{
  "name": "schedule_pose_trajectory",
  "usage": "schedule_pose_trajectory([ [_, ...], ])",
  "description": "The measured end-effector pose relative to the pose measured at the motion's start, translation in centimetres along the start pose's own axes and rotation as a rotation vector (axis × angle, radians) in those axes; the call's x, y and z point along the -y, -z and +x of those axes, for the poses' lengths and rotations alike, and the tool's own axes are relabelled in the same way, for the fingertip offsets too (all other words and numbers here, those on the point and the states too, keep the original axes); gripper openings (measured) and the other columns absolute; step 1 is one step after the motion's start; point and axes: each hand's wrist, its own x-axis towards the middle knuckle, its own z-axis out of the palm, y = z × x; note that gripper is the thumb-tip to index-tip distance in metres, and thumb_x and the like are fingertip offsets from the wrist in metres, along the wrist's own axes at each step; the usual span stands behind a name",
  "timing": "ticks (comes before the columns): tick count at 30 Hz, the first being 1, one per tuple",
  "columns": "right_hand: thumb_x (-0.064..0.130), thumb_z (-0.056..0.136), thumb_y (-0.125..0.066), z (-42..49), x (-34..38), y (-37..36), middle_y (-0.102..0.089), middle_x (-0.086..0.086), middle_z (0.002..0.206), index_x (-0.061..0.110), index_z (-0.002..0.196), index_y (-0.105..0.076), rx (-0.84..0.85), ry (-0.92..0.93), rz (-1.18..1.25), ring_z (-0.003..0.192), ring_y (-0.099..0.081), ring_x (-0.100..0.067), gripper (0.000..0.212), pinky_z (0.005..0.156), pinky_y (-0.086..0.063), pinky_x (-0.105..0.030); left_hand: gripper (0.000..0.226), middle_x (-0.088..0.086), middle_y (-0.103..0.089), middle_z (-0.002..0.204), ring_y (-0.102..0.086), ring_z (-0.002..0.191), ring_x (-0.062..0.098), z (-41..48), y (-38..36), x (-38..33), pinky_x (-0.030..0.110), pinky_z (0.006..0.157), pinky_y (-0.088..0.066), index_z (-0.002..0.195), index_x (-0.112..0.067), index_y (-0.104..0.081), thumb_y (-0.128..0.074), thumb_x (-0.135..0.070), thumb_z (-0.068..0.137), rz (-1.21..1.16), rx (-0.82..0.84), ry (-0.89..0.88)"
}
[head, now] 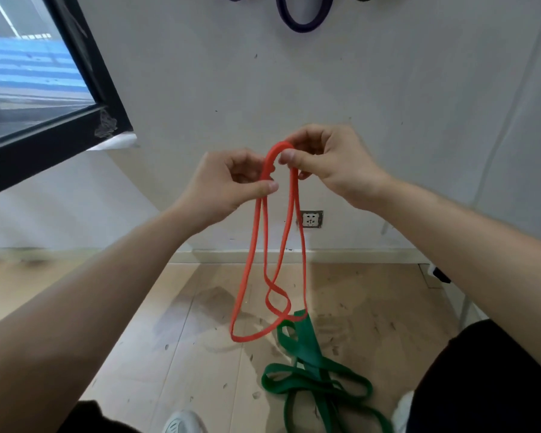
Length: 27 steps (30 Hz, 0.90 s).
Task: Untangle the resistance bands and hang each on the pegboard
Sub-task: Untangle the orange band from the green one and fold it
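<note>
Both hands held the orange resistance band (274,150) up in front of a white wall (388,89), close together but not touching. The left hand (228,182) had its fingers (263,187) curled, thumb pressed against forefinger, clamped on the band's left side where two strands ran down together. The right hand (331,164) pinched the right end of the band's top bend, its fingers (289,157) closed on it with the thumb in front and the curled fingers behind. The short arch of band between the two grips stood above the left thumb. Below the hands the orange strands hung down, crossed one another and formed a small inner loop within a larger one. At the lower right of that loop the orange band met the upper end of the green resistance band (306,342); how the two were caught there could not be made out. The rest of the green band lay in overlapping coils on the wooden floor (169,307), between a white shoe (181,421) and a dark trouser leg. A purple band (303,27) hung at the top edge of the wall, well above the hands. A wall socket (312,219) sat low on the wall behind the orange strands, and a black window frame (88,57) filled the upper left.
</note>
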Motion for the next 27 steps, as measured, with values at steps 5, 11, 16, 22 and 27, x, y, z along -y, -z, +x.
schedule_pose_trajectory([
  [5,0.017,0.090,-0.074,-0.3,0.4,0.3,-0.072,0.000,0.091,0.018,0.107,-0.071,0.060,0.006,-0.064,0.082,-0.069,-0.010,0.016,0.075,-0.059,-0.025,0.023,0.006,-0.078,0.089,-0.077,0.084,0.019,-0.2,0.5,0.0,0.027,0.078,-0.061,0.099,-0.007,-0.075,-0.084,-0.010,0.078,-0.156,-0.117,0.034],
  [11,0.012,0.092,-0.071,-1.1,0.8,0.5,-0.074,0.000,0.098,0.013,0.123,-0.071,0.215,0.075,-0.206,0.086,-0.071,-0.010,0.031,0.074,-0.061,-0.026,0.026,0.011,-0.078,0.093,-0.077,0.087,0.021,-0.6,-0.7,0.4,0.032,0.083,-0.062,0.100,0.001,-0.075,-0.083,-0.008,0.077,-0.173,-0.079,0.016],
  [16,0.010,0.092,-0.070,-1.1,0.5,1.4,-0.075,-0.005,0.098,0.009,0.114,-0.074,0.188,0.091,-0.188,0.087,-0.073,-0.017,0.023,0.076,-0.063,-0.035,0.035,0.006,-0.078,0.096,-0.076,0.091,0.018,-1.1,-1.7,0.8,0.030,0.084,-0.061,0.105,-0.008,-0.075,-0.085,-0.019,0.073,-0.235,0.017,0.079],
  [22,0.004,0.092,-0.068,-1.2,1.0,2.3,-0.074,-0.007,0.096,0.013,0.109,-0.073,0.129,0.089,0.016,0.087,-0.073,-0.022,0.020,0.076,-0.061,-0.032,0.044,-0.011,-0.073,0.108,-0.069,0.099,0.003,-1.4,-4.0,1.3,0.029,0.090,-0.058,0.111,-0.031,-0.069,-0.087,-0.042,0.072,-0.043,0.139,0.155],
  [27,-0.002,0.093,-0.062,-1.3,1.0,2.7,-0.072,-0.008,0.088,0.010,0.103,-0.071,0.056,0.029,0.325,0.086,-0.071,-0.023,0.018,0.077,-0.060,-0.034,0.041,-0.006,-0.075,0.108,-0.071,0.100,0.005,-1.5,-6.9,1.1,0.024,0.089,-0.057,0.114,-0.017,-0.070,-0.086,-0.028,0.078,-0.170,0.210,0.224],
])
